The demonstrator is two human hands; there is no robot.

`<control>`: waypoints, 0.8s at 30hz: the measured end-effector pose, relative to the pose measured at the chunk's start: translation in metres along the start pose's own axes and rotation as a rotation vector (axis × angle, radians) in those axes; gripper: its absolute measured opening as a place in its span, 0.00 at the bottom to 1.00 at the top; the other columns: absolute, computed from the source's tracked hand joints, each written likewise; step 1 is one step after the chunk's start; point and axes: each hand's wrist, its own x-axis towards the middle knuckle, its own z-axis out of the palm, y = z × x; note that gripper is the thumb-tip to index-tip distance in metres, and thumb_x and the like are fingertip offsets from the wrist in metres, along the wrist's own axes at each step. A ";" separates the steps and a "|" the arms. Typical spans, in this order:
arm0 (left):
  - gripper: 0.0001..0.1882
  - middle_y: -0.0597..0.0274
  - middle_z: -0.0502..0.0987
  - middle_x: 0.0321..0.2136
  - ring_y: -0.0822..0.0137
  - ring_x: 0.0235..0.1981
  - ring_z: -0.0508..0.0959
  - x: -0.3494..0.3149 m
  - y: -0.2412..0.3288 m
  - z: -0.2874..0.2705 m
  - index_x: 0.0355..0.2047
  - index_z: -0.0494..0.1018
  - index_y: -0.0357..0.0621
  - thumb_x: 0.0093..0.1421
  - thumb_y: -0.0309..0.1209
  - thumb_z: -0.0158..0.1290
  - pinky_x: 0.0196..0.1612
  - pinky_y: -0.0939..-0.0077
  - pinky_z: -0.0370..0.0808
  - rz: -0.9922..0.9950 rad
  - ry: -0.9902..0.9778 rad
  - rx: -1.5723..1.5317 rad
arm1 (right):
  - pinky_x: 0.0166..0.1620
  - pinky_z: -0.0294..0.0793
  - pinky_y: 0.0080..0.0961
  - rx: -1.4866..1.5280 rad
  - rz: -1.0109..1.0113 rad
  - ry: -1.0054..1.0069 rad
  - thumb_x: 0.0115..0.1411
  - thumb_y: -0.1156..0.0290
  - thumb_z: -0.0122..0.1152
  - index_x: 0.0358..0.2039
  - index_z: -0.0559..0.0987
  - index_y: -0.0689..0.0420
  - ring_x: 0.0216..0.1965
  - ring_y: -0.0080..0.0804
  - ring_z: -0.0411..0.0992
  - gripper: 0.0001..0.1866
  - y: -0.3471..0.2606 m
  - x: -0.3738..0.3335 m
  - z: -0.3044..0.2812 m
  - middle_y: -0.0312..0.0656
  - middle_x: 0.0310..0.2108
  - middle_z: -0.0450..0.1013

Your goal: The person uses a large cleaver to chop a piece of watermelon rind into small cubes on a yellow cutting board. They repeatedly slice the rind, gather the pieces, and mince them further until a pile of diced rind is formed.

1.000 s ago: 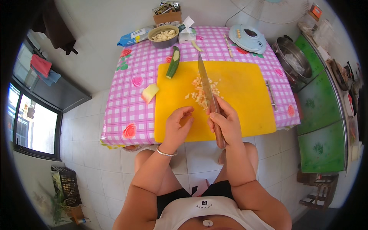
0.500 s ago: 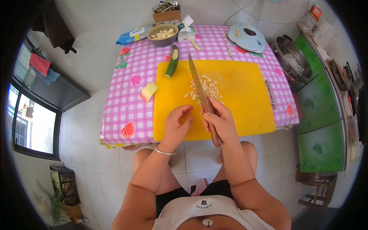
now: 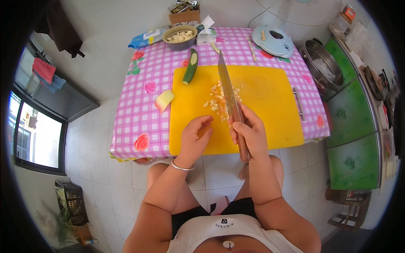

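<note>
My right hand (image 3: 252,130) is wrapped round the brown handle of a long kitchen knife (image 3: 228,84), its blade pointing away from me. Under and beside the blade lies a heap of pale chopped pieces (image 3: 217,101) on the yellow cutting board (image 3: 270,105). My left hand (image 3: 197,134) hovers over the board's near left part, fingers loosely curled, thumb apart, nothing in it. At the board's upper left rests a cut green cucumber (image 3: 191,67). A pale wedge with a reddish rind (image 3: 164,101) lies across its left edge.
On the checked tablecloth (image 3: 139,114) stand a bowl of garlic-like cloves (image 3: 180,36), a tissue box (image 3: 206,38), a wipes pack (image 3: 145,39) and a light blue appliance (image 3: 273,42). A metal peeler-like tool (image 3: 298,103) lies right of the board. A steel pot (image 3: 322,63) stands beyond.
My right hand has moved the knife to the right and slightly toward me, uncovering more of the chopped pieces. My left hand has stayed in place.
</note>
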 end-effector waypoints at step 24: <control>0.18 0.55 0.80 0.41 0.63 0.41 0.80 0.001 0.001 0.001 0.48 0.75 0.37 0.55 0.17 0.57 0.48 0.72 0.77 0.009 0.000 0.015 | 0.25 0.70 0.18 -0.073 0.035 -0.022 0.60 0.80 0.56 0.65 0.65 0.61 0.23 0.20 0.69 0.31 0.015 0.005 0.007 0.36 0.33 0.70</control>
